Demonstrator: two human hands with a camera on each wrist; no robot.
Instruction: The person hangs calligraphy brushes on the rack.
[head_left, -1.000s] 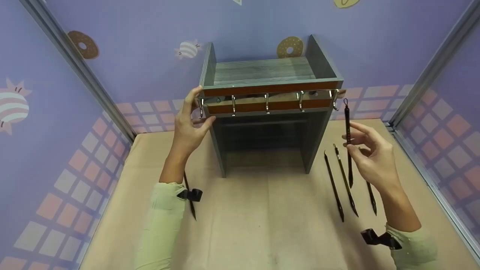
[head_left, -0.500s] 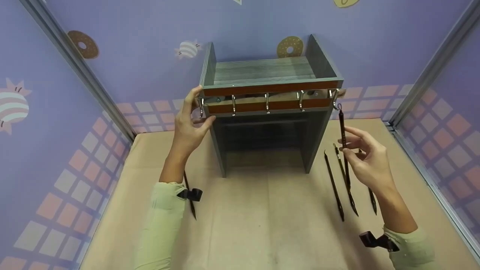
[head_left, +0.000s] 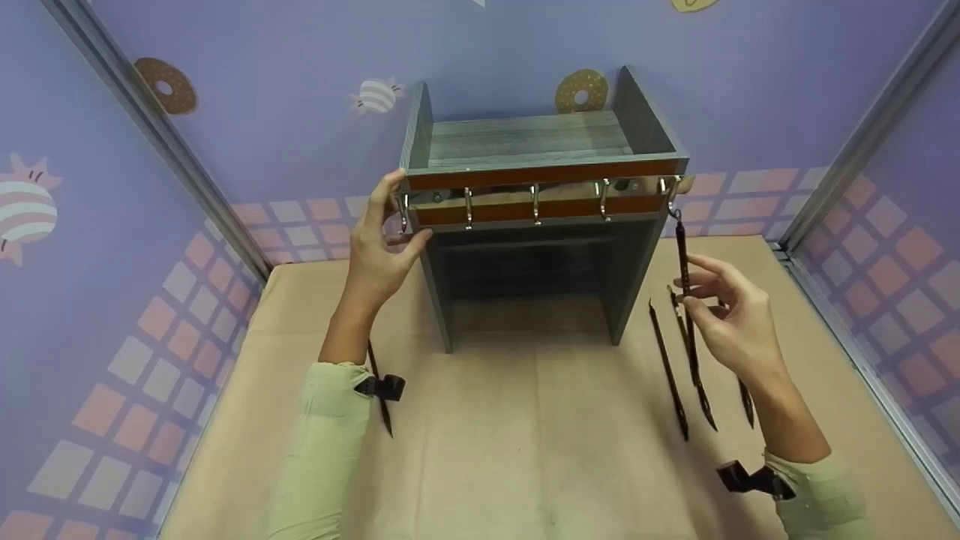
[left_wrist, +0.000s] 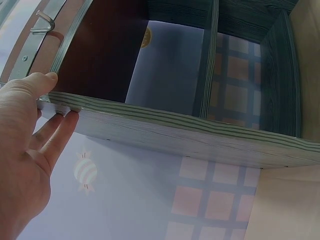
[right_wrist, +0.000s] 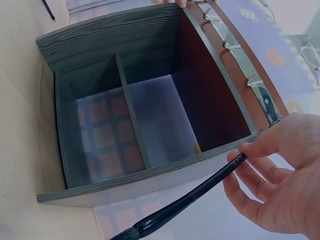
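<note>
Right hand [head_left: 731, 322] pinches a slim dark calligraphy brush [head_left: 685, 277], its loop at the rightmost silver hook [head_left: 670, 196] of the grey wooden shelf unit [head_left: 536, 202]. Left hand [head_left: 379, 247] grips the unit's corner. Four hooks look bare; more brushes [head_left: 667, 371] lie on the bench [head_left: 525, 435].

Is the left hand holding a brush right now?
No, the left hand only grips the shelf's left corner; the right hand holds the brush.
</note>
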